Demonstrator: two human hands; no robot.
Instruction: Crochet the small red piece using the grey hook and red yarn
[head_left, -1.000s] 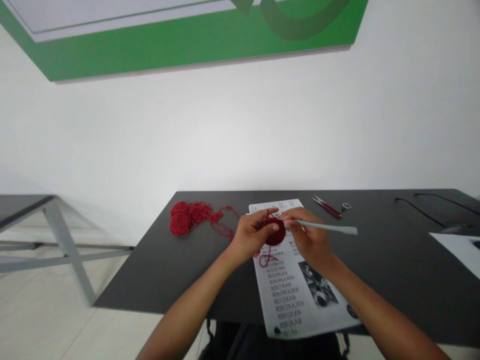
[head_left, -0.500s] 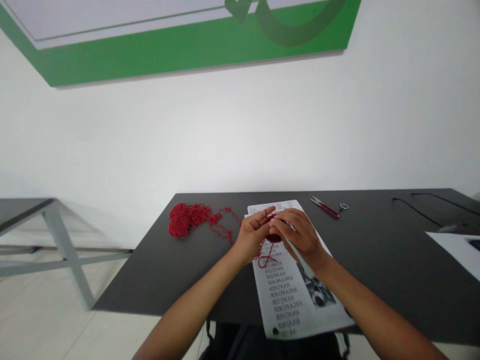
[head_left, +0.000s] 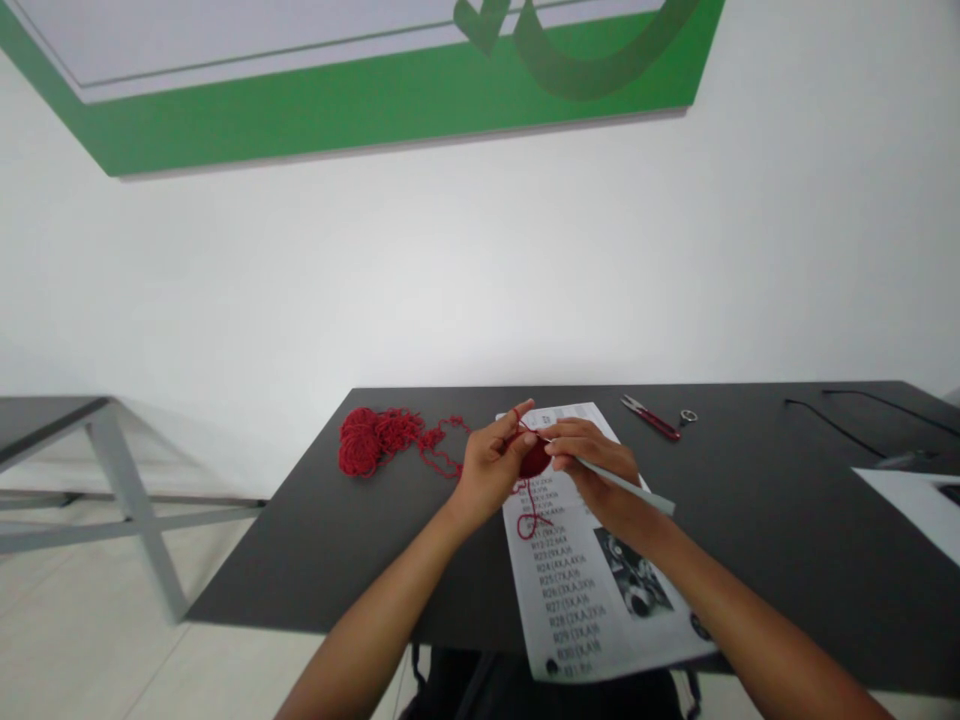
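Observation:
Between my hands is a small round red crochet piece (head_left: 535, 460), held above a printed pattern sheet (head_left: 570, 610). My left hand (head_left: 491, 455) pinches its left edge, with red yarn running over the raised index finger. My right hand (head_left: 600, 460) grips a crochet hook (head_left: 630, 486) with a pale flat handle that slants down to the right across the hand. The hook's thin tip points left at the top edge of the piece. A loose yarn tail (head_left: 534, 524) hangs below onto the sheet. Yarn also trails left to a red yarn ball (head_left: 361, 442) on the dark table.
Red-handled thread snips (head_left: 651, 417) with a small ring lie at the back, right of the sheet. Eyeglasses (head_left: 892, 455) and another white sheet (head_left: 911, 500) are at the far right. The dark table (head_left: 315, 560) stands against a white wall, with another table (head_left: 45, 425) at left.
My hands have drawn slightly apart, the left one shifting left with the crochet piece. The right hand has turned, so the hook's handle now shows and more of the red piece is visible.

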